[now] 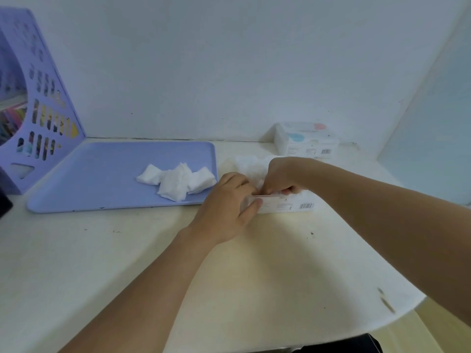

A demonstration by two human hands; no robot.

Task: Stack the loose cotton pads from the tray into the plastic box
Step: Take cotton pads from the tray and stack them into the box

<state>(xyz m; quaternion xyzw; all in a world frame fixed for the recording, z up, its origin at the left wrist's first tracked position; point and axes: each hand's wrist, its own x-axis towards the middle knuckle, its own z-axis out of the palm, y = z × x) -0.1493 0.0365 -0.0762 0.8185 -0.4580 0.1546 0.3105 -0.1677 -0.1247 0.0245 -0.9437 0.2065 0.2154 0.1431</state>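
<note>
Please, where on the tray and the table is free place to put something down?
The tray's left half is bare, between the file rack and the cotton pads. The table in front of the tray is bare too. It is crowded to the right, where both hands work at the plastic box.

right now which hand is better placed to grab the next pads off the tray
Left, probably. The left hand sits at the plastic box's tray-side end, nearest the cotton pads on the tray; the right hand is busy over the box.

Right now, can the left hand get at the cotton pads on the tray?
Probably yes. The left hand holds the plastic box just beside the tray, and nothing lies between it and the cotton pads.
</note>
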